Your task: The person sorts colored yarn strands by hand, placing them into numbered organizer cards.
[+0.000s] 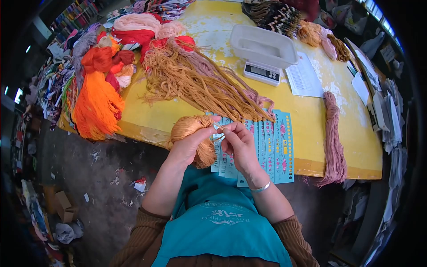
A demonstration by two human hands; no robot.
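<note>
A bundled skein of light orange thread (189, 130) is gripped in my left hand (195, 141), its loops bulging out on the left side. My right hand (239, 144) meets the left at the fingertips, pinching a strand of the thread between thumb and forefinger. Beneath both hands lie several turquoise cards (284, 147) with rows of punched holes and pink flower prints, overlapping at the table's front edge. Just beyond them spreads a long hank of mustard-brown thread (195, 82), its near end touching the cards. A mauve hank (255, 95) runs along its right side.
On the yellow table (147, 120) stand a digital scale (262, 72) with a white plastic tub (264, 44) and a printed sheet (304, 75). Orange thread (97, 104) hangs over the left edge. A dusty-pink hank (333, 138) hangs over the front edge at right. Scraps litter the floor.
</note>
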